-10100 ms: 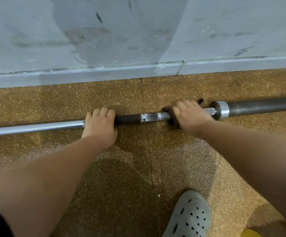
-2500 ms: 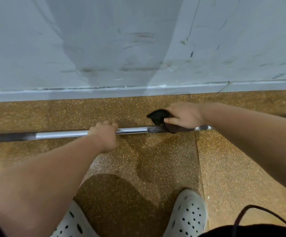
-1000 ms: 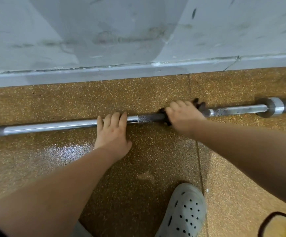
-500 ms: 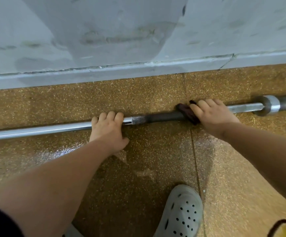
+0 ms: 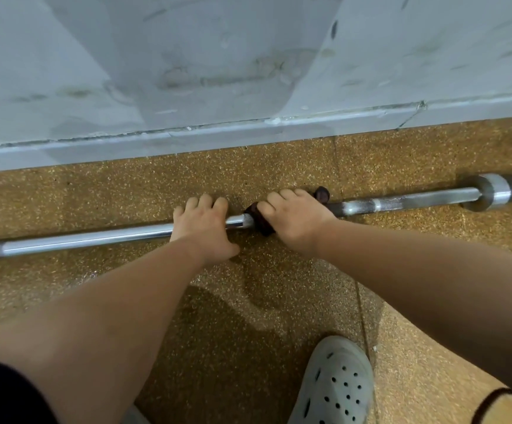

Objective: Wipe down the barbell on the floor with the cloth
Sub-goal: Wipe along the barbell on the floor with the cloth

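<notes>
Mid-frame, on the floor (image 5: 101,194): my left hand (image 5: 201,229) grips the barbell (image 5: 95,238); my right hand (image 5: 296,223) squeezes the cloth (image 5: 260,224) round it. Wiping step; next, probably slide the cloth along the shaft.

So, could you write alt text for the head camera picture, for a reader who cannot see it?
Seen from above, a person's right hand grips a dark cloth wrapped around a barbell lying on a speckled brown floor beside a grey wall, while the left hand holds the bar just beside it. One grey perforated shoe shows below.
</notes>
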